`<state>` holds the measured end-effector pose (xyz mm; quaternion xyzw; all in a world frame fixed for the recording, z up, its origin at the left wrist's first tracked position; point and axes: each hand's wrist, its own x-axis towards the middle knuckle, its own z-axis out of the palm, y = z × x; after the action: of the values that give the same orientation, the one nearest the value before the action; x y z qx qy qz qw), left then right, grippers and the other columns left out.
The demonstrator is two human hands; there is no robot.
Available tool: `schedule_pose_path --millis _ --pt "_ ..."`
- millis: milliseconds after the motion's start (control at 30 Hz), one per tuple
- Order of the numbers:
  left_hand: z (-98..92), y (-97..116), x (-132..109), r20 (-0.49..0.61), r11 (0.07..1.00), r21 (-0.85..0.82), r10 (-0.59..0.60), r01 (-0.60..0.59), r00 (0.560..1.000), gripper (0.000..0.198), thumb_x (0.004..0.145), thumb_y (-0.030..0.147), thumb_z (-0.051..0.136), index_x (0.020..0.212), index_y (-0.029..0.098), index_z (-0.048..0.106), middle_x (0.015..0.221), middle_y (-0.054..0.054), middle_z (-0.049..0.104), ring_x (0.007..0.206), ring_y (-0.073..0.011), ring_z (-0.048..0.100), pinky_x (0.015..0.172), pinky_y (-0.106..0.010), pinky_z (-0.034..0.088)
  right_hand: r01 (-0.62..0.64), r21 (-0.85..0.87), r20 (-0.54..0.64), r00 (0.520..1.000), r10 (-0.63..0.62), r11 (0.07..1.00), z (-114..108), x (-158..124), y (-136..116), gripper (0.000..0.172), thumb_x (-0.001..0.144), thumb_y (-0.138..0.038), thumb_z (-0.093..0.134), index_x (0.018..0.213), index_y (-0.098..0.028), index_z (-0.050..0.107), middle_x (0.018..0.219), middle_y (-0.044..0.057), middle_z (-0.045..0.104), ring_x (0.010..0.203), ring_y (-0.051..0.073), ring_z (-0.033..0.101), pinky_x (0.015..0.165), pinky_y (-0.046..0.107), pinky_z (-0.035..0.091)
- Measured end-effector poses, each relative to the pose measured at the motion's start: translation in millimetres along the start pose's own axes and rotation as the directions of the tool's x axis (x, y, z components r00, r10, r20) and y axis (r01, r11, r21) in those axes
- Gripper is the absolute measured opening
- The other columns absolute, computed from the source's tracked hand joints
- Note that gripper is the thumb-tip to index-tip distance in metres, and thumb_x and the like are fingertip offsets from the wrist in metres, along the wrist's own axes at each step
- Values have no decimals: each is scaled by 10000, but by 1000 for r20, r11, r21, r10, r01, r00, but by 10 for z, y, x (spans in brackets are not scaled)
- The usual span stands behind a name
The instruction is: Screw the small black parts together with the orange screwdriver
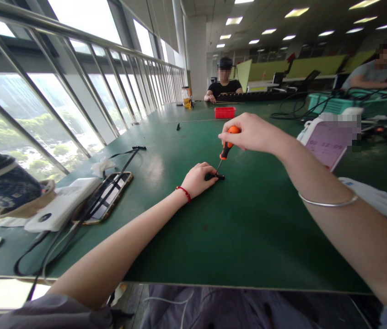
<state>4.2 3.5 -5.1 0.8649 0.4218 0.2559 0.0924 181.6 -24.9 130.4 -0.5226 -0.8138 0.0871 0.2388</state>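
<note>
1. A head-worn camera looks along a long dark green desk [248, 219], with a wall of slanted windows down the left of the frame.
2. The left hand [198, 179], at the centre of the frame, rests on the desk with its fingers curled. It pinches a small black part [218, 176] that lies on the desk at its fingertips. A red cord bracelet [184, 192] circles this wrist.
3. The right hand [251, 133], just above and right of centre, is closed around the top of an orange-and-black-handled screwdriver [227, 145]. The tool leans down and to the left, and its thin metal tip meets the small black part.
4. A thin silver bangle [327, 203] sits on the right forearm, at the right of the frame.
5. At the lower left lies a flat phone in a gold-edged case [106, 196], with a white rectangular power bank [61, 205] just beside it. Black cables [118, 171] run across both.
6. At the far left edge stands a dark blue patterned paper cup [4, 183].
7. Beyond the hands, in the upper centre, a small red plastic tray [224, 112] sits well apart from them.
8. At the right, a white device with a pink screen [327, 144] stands tilted. Its upper part is blurred.
9. A person in a black shirt [224, 87] sits at the far end of the desk. A second person in a grey top [372, 73] sits in the upper right corner, behind a turquoise plastic basket [334, 104].
</note>
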Motion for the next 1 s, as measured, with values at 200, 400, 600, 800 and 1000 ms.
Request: schedule_pose_path --millis 200,400,600,800,1000 --pt "9 -8 2 -1 1000 2 2 -2 1000 143 777 266 575 866 193 659 934 -40 624 918 -203 565 860 -335 464 -11 -16 27 1000 11 1000 11 9 9 216 767 -370 533 720 -189 640 513 -14 509 481 113 458 532 270 306" --pt "6 -8 2 0 1000 -5 -6 6 1000 140 778 269 576 861 196 661 935 -39 622 921 -203 566 866 -334 465 47 -61 -47 998 -50 997 39 35 16 186 682 -278 589 854 -206 590 777 15 618 618 129 499 555 254 321" --pt "12 -8 2 -5 1000 -3 -3 3 1000 143 777 269 575 865 196 661 937 -39 621 917 -202 565 867 -337 464 28 -62 -58 998 -32 998 87 32 17 295 789 -473 498 722 -198 581 667 14 580 584 127 465 545 265 296" --pt "9 -6 3 -3 1000 0 2 -2 1000 147 778 274 576 867 194 662 933 -42 619 913 -203 564 859 -338 466 50 -84 -89 994 -57 995 91 32 6 195 670 -301 611 839 -209 586 734 4 595 624 133 488 570 255 311" --pt "1 1 1 -4 1000 -1 0 0 1000 138 781 269 574 858 195 661 931 -39 620 918 -201 565 880 -339 460 53 -78 -99 993 -61 996 131 40 -15 222 750 -422 553 810 -210 583 735 19 599 635 142 483 574 260 304"
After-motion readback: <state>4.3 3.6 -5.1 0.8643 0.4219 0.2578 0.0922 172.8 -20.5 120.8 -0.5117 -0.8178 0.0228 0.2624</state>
